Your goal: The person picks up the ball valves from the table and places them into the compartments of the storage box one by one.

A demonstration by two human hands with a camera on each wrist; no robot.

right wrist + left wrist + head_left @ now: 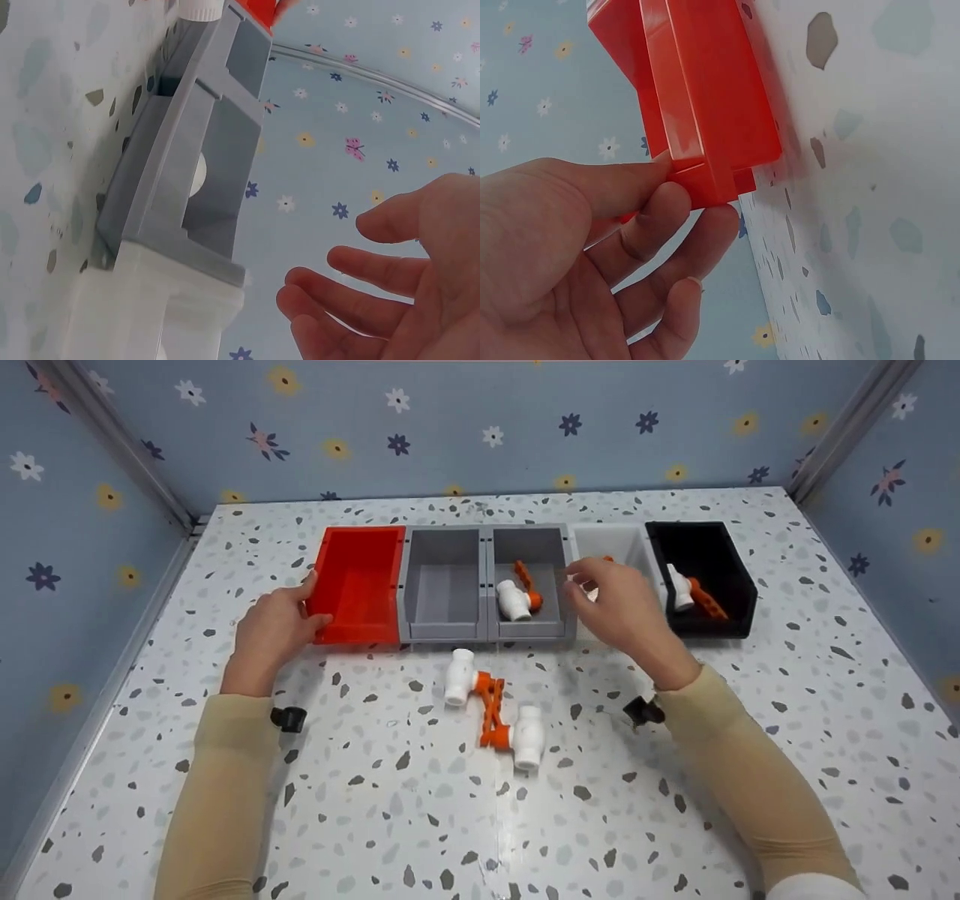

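Observation:
My left hand (270,626) grips the left side wall of the red bin (360,631); in the left wrist view the thumb and fingers pinch its front corner. My right hand (619,600) hovers over the white bin (609,538), fingers loosely bent with nothing between them, as the right wrist view also shows. Beneath it, a bit of orange and white shows inside the white bin, mostly hidden by the hand. A white ball valve (514,601) with an orange handle lies in the right grey bin (529,631). Another ball valve (682,589) leans in the black bin (709,628).
Two more ball valves, one farther back (459,679) and one nearer (529,739), lie on the speckled table before the bins, their orange handles crossing. The left grey bin (444,631) stands between the red and right grey bins. Flowered panels (480,450) enclose the back and sides.

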